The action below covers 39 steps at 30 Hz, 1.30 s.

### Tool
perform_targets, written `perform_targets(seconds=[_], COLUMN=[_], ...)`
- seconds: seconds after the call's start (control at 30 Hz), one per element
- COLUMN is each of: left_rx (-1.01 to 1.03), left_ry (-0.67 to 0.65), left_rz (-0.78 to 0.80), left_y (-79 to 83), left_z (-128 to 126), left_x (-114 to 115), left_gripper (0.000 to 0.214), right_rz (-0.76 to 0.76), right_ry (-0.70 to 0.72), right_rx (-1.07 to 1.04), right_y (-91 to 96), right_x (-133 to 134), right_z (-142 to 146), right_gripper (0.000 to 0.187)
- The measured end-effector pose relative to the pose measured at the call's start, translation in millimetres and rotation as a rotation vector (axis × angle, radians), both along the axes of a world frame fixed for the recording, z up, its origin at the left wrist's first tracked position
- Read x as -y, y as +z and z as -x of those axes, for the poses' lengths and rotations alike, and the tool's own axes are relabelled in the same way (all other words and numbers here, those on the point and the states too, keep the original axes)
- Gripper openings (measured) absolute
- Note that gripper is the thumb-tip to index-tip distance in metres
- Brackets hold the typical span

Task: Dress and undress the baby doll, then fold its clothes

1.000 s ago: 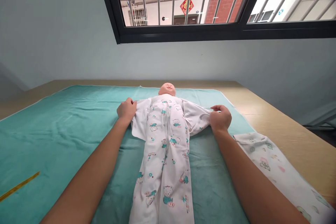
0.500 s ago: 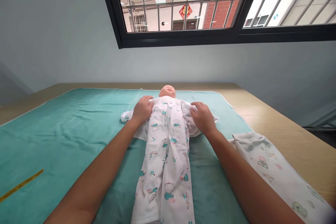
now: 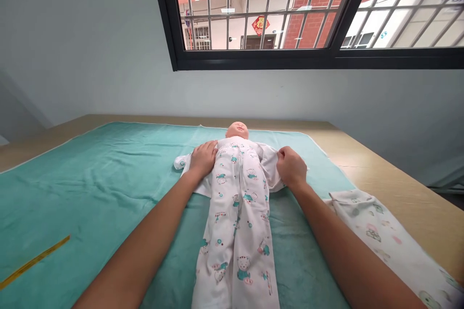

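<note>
Fingers: right hand (image 3: 292,168) curled, pinching right sleeve of printed baby outfit (image 3: 239,203); left hand (image 3: 203,157) extended flat on its left side. Tabletop (image 3: 391,178), teal blanket (image 3: 90,178), outfit centred on it, patterned cloth (image 3: 384,231) near right, doll head (image 3: 237,130) far centre, yellow strip (image 3: 36,259) near left.

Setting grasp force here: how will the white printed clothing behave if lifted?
The white printed clothing is probably floppy: its sleeve creases beside the right hand. It likely weighs little for its spread, since it looks like thin, flat-lying fabric. It may not lift cleanly on its own, as the doll's head shows right at its top end.
</note>
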<state>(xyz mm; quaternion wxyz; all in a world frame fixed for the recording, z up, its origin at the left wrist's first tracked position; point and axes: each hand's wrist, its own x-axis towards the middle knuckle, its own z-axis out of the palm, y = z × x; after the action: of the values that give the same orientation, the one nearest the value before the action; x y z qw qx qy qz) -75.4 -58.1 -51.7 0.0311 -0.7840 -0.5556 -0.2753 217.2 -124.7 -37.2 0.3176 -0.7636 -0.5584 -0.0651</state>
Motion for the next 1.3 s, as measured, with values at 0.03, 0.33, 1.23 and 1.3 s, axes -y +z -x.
perform_targets(seconds=[0.03,0.33,1.23,1.3], left_rx=[0.004,0.064,0.136,0.129], left_ry=[-0.001,-0.02,0.283,0.281], left_rz=[-0.003,-0.045,-0.06,-0.062], left_y=[-1.1,-7.6,-6.0,-7.5], left_z=[0.6,5.3,10.4,10.9], left_x=[-0.2,-2.7,-1.2,-2.9], left_gripper=[0.043,0.041,0.031,0.03], right_rz=[0.008,0.126,0.063,0.167], right_ry=[-0.031,-0.143,0.617,0.596], right_rx=[-0.056,-0.118,-0.191,-0.104], right_y=[2.2,-3.5,57.7,58.9], right_x=[-2.2,-10.3,-46.6,-54.1], right_z=[-1.5,-17.8,117.1,122.0], right_gripper=[0.021,0.021,0.034,0.038])
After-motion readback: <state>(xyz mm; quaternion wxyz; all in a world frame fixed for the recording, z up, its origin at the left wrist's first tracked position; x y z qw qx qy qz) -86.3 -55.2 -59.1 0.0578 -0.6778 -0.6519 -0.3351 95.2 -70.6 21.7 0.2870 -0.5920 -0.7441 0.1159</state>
